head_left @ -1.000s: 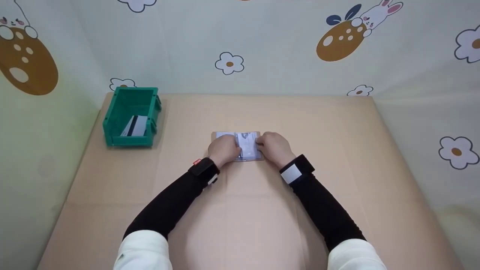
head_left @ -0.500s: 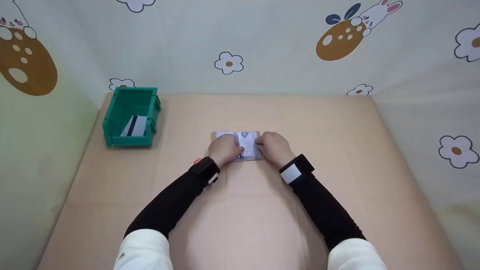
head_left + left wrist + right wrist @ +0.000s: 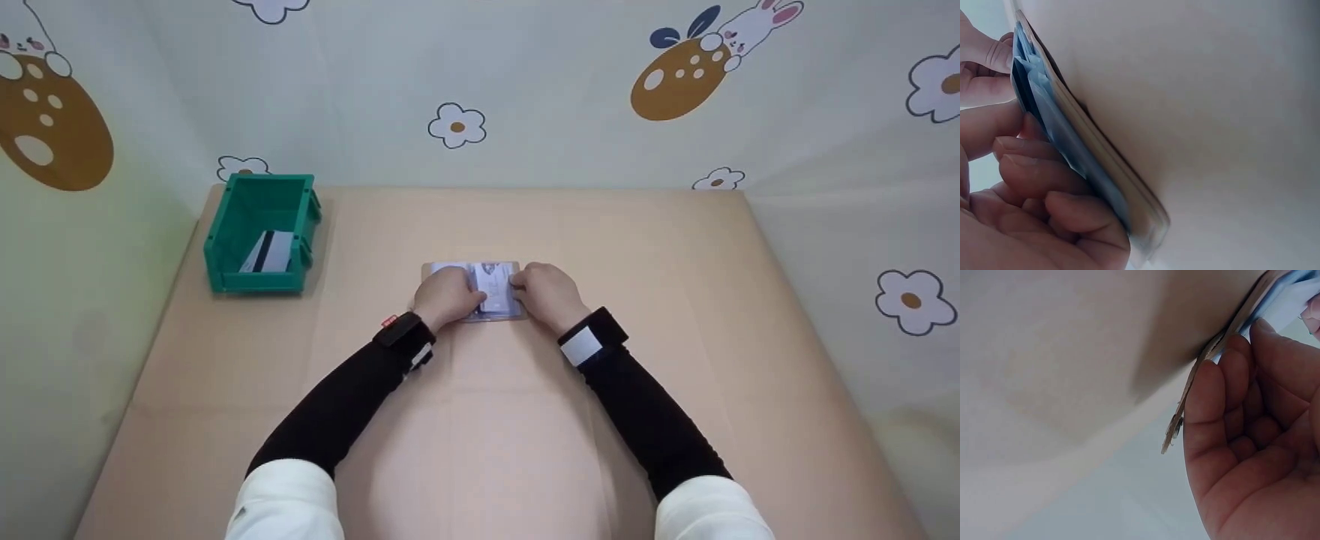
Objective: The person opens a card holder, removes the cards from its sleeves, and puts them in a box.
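Observation:
An open card holder (image 3: 495, 291) with a brown cover and clear plastic sleeves lies at the middle of the table, a pale card showing in its right half. My left hand (image 3: 448, 295) covers most of its left half, thumb reaching to the sleeves at the middle. Seen from the left wrist, that hand's fingers curl against the bluish sleeves (image 3: 1067, 132). My right hand (image 3: 551, 298) pinches the right edge between thumb and fingers. A metal snap (image 3: 1177, 427) shows on the cover's edge in the right wrist view.
A green bin (image 3: 259, 282) stands at the table's back left. White cards (image 3: 279, 251), one with a black stripe, lie inside it. The beige table (image 3: 480, 450) meets a patterned curtain (image 3: 555, 127) at the back and sides.
The left hand and wrist have shifted very slightly left, its thumb still at the sleeves. My right hand keeps its hold on the right edge, and the card holder stays in place.

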Demonstrator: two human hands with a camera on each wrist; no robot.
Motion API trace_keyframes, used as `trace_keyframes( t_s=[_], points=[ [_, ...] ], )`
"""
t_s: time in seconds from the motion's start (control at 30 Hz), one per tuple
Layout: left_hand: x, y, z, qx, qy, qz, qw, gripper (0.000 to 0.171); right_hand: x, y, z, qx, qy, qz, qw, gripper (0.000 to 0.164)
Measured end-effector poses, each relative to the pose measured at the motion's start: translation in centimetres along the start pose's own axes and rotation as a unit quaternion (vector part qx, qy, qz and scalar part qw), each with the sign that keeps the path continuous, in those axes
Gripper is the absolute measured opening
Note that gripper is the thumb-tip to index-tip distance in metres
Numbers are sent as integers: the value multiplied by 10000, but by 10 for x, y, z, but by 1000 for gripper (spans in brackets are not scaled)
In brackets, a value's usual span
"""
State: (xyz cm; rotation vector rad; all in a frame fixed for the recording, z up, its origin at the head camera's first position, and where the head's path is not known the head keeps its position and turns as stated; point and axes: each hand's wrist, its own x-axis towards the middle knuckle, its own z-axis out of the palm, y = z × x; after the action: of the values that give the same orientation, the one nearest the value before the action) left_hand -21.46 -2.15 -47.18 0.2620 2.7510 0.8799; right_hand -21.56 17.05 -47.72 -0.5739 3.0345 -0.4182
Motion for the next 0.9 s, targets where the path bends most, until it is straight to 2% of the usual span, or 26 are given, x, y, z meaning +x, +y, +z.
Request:
trace_keyframes(
  t_s=[0.2,0.43,0.6,0.9],
  points=[
    [-1,-4,-2,-112,-61,-30,9999,35,1,0,0,-17,-52,33,10000,14],
    [0,-11,-6,-314,-87,6,9995,41,0,0,1,-19,-33,33,10000,17],
    [-2,-15,-9,-406,-82,-24,9991,37,1,1,2,-21,13,14,10000,14],
    [-6,-23,-14,-508,-9,94,9987,36,0,1,3,41,13,66,10000,16]
  ],
)
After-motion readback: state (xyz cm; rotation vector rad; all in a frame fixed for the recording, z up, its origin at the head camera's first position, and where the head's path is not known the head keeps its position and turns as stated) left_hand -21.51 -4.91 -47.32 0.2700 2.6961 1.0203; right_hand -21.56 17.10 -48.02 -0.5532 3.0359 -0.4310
